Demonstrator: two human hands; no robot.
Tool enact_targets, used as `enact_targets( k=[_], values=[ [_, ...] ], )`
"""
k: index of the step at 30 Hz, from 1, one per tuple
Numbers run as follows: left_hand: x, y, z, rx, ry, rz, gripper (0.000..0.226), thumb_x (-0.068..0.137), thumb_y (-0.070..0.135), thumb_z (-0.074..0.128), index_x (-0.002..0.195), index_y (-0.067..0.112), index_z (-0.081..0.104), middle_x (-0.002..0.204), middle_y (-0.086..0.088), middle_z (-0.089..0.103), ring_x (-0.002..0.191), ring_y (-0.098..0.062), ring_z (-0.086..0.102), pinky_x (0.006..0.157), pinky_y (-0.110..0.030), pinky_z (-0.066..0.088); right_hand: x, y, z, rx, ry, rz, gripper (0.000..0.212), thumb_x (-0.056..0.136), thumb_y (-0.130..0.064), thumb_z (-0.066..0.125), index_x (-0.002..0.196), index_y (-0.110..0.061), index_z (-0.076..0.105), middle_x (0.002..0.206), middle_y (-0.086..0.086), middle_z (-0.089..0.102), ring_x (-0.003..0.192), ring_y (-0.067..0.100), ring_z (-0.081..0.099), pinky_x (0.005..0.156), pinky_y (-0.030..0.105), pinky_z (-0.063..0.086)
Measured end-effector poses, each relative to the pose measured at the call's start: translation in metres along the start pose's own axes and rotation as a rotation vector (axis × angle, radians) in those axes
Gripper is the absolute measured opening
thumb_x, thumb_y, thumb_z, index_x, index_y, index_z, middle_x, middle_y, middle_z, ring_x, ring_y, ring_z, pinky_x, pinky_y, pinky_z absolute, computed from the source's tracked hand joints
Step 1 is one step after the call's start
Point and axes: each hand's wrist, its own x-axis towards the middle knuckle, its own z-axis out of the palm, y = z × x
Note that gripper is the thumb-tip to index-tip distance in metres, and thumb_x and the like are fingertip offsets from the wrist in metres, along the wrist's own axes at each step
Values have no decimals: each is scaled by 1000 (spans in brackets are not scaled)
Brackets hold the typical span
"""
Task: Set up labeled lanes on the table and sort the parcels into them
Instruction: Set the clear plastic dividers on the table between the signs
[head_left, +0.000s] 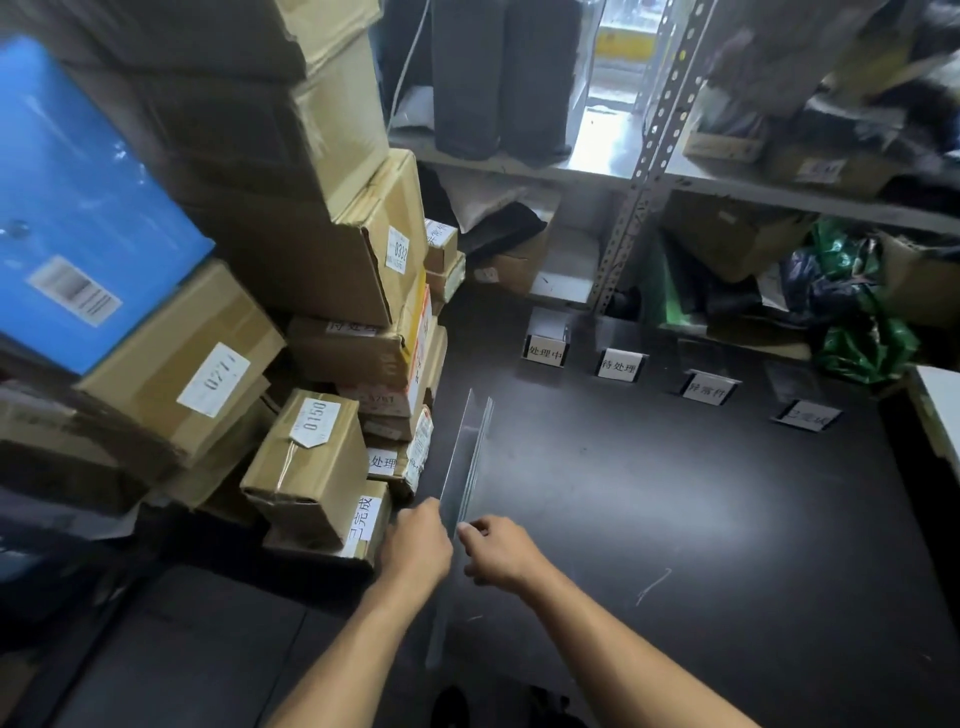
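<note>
Clear acrylic divider strips (470, 457) stand on edge on the dark table (649, 519), running away from me. My left hand (415, 545) grips their near end from the left side. My right hand (496, 551) pinches the same end from the right. Several small label stands line the back of the table: one (544, 352), another (618, 366), a third (707, 389), and a blurred one (808, 415) furthest right. A heap of brown cardboard parcels (311, 457) with white number tags is stacked at the table's left.
A blue box (78, 208) leans on top of the parcel heap. Metal shelving (639, 171) behind the table holds boxes and dark bags. Green plastic bags (857, 312) sit at the back right. A white surface (940, 405) borders the table's right edge.
</note>
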Motion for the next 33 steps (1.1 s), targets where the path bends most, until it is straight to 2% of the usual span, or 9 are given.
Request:
enact_targets(
  k=[7, 13, 18, 21, 22, 25, 28, 31, 33],
  values=[
    [-13, 16, -46, 237, 123, 77, 25, 96, 16, 42, 118, 14, 54, 114, -12, 65, 107, -34, 61, 80, -39, 48, 1, -9, -2, -40, -18, 14, 39, 97, -40, 44, 69, -15, 52, 65, 4, 62, 68, 28, 72, 75, 39, 59],
    [-28, 39, -84, 269, 243, 166, 20, 96, 13, 42, 112, 16, 55, 105, -8, 68, 97, -29, 66, 76, -36, 53, 3, -11, -16, -40, -1, 59, 41, 97, -41, 45, 68, -12, 55, 67, 8, 64, 65, 26, 70, 74, 38, 58],
    [-48, 66, -127, 266, 353, 259, 19, 98, 16, 44, 114, 16, 54, 106, -9, 69, 96, -29, 68, 72, -35, 53, -12, -32, -46, 35, 293, -35, 37, 89, -29, 43, 66, -4, 57, 66, 11, 69, 63, 25, 71, 63, 36, 59],
    [-64, 87, -147, 243, 397, 328, 22, 99, 20, 44, 119, 18, 53, 110, -9, 68, 99, -29, 67, 72, -34, 53, -49, -70, -80, 253, 457, -188, 31, 100, -29, 48, 85, -8, 65, 78, 5, 73, 55, 10, 67, 50, 14, 46],
    [-67, 96, -151, 230, 402, 351, 24, 99, 21, 44, 121, 18, 52, 111, -9, 68, 100, -29, 67, 73, -35, 54, -62, -82, -93, 320, 499, -257, 29, 101, -32, 48, 87, -13, 65, 80, 2, 72, 56, 9, 68, 51, 14, 44],
    [-71, 122, -151, 192, 414, 428, 27, 98, 18, 43, 123, 19, 51, 107, -9, 68, 100, -31, 66, 74, -37, 52, -93, -107, -130, 468, 543, -375, 29, 101, -46, 42, 94, -27, 63, 93, -3, 70, 67, 10, 71, 53, 25, 48],
    [-68, 151, -134, 154, 358, 483, 27, 96, 16, 43, 122, 19, 48, 106, -10, 67, 102, -34, 64, 75, -38, 49, -99, -110, -161, 468, 521, -320, 36, 97, -60, 40, 102, -31, 61, 100, -5, 67, 68, 6, 71, 52, 27, 53],
    [-55, 169, -95, 75, 258, 527, 30, 97, 14, 41, 125, 20, 48, 108, -11, 67, 103, -36, 63, 76, -41, 48, -82, -90, -183, 373, 537, -177, 28, 93, -45, 55, 104, -20, 63, 97, -1, 68, 61, 10, 70, 60, 36, 61],
    [-39, 172, -64, -24, 175, 528, 24, 97, 17, 40, 119, 20, 52, 106, -12, 68, 100, -39, 62, 74, -42, 46, -62, -69, -190, 235, 563, -112, 17, 88, -26, 54, 92, -12, 64, 85, 3, 69, 64, 19, 69, 66, 44, 62]
  ],
)
